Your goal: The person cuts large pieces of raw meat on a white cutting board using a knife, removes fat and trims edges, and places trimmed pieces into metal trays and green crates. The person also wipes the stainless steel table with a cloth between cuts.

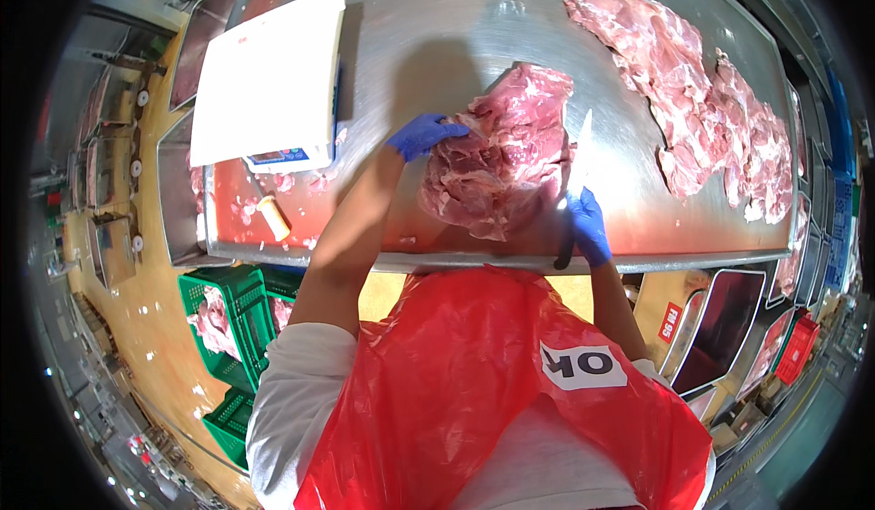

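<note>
The fingers of the left hand (pixel 424 134), in a blue glove, lie spread and pressed flat on the upper left edge of a large slab of raw pink meat (pixel 499 153), gripping nothing but holding the cut down against the steel. The right hand (pixel 588 226), gloved in the same blue, has its fingers curled tight around the dark handle of a knife (pixel 576 180), whose pale blade runs up along the right edge of the slab, touching or just beside the meat; which of the two cannot be told. The slab lies near the front middle of a stainless steel table (pixel 437 36), close to the edge at the person's body. Farther right and toward the back, well apart from the slab, a long heap of cut meat pieces (pixel 693 91) stretches along the table. On the left of the table stands a white scale (pixel 269 77) with a flat white platter, and in front of it small meat scraps (pixel 292 182) and a short pale cylinder (pixel 273 217) lie on a reddish wet patch. Below the table edge on the left sits a green plastic crate (pixel 228 309) with meat in it. A red plastic apron (pixel 474 391) over white sleeves fills the lower part of the view.
</note>
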A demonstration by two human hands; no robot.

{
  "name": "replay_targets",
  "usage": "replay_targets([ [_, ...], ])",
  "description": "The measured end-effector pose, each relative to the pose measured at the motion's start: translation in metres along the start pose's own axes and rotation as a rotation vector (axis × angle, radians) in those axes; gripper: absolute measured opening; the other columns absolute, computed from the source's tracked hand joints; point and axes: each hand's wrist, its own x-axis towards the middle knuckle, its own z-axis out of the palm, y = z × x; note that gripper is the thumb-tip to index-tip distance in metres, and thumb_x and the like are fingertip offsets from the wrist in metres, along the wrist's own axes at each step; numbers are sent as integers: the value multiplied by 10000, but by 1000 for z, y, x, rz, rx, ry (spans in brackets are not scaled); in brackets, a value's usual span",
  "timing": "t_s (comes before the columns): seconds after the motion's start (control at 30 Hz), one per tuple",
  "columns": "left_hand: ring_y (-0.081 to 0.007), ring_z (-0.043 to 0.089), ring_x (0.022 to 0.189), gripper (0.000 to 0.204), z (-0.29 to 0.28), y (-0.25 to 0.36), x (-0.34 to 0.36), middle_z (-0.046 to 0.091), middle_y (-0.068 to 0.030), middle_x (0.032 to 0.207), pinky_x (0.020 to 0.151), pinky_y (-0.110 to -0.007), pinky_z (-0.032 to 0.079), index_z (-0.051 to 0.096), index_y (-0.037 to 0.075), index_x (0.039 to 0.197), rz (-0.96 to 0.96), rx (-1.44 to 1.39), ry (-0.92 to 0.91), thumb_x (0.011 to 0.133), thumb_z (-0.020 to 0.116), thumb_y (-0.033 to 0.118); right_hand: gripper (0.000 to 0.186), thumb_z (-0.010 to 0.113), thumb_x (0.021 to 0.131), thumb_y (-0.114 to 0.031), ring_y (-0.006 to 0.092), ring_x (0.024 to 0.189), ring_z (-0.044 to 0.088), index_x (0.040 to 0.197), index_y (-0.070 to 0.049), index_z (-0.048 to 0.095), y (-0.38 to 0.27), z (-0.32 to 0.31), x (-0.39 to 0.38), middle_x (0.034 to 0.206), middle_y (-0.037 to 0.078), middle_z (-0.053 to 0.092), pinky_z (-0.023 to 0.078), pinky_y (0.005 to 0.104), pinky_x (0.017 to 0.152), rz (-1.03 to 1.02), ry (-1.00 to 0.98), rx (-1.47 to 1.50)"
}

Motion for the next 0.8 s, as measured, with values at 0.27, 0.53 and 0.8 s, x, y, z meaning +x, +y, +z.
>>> replay_targets([
  [0.27, -179, 666, 937, 406, 36, 31, 53, 705, -89, 1047, 816, -313, 547, 695, 30, 1111, 37, 231, -209, 766, 805, 213, 311, 509, 1035, -217, 130, 725, 531, 810, -36, 623, 8, -8, -24, 782, 35, 581, 449, 293, 696, 153, -183, 69],
  [0.53, -177, 671, 933, 413, 39, -5, 16, 731, -98, 998, 857, -302, 537, 701, -9, 1141, 98, 16, -398, 744, 746, 97, 314, 520, 1007, -261, 280, 747, 615, 832, -23, 626, -18, -11, -37, 777, 122, 613, 473, 386, 711, 133, -196, -161],
  [0.8, -172, 676, 853, 365, 54, -40, -7, 731, -95, 970, 808, -304, 545, 703, -19, 1073, 149, -9, -195, 726, 724, 93, 254, 537, 975, -250, 355, 702, 644, 877, -27, 606, -67, 20, -16, 763, 176, 597, 488, 447, 608, -275, -315, -838],
])
